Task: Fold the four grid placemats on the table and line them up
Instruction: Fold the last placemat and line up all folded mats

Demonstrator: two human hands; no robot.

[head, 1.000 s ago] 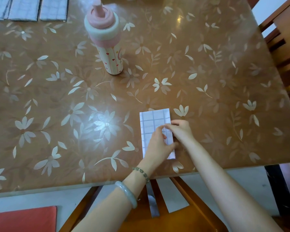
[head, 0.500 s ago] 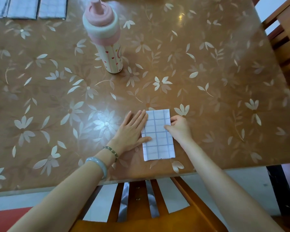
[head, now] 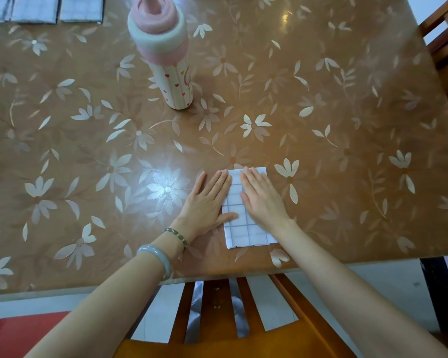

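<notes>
A folded white grid placemat [head: 245,229] lies near the table's front edge, a narrow upright rectangle. My left hand [head: 207,200] lies flat with straight fingers along its left edge, thumb on the mat. My right hand [head: 261,197] presses flat on its upper right part, fingers straight. Three more folded grid placemats [head: 60,7] sit side by side at the far left corner, cut off by the frame's top.
A pink and white bottle [head: 166,52] with hearts stands upright at the back, left of centre. The floral brown table [head: 347,125] ends just in front of the mat. A wooden chair back [head: 217,319] is below, another chair [head: 445,47] at the right.
My left hand left the mat's top and flattened beside its left edge. My right hand went from pinching the mat's right edge to pressing flat on it.
</notes>
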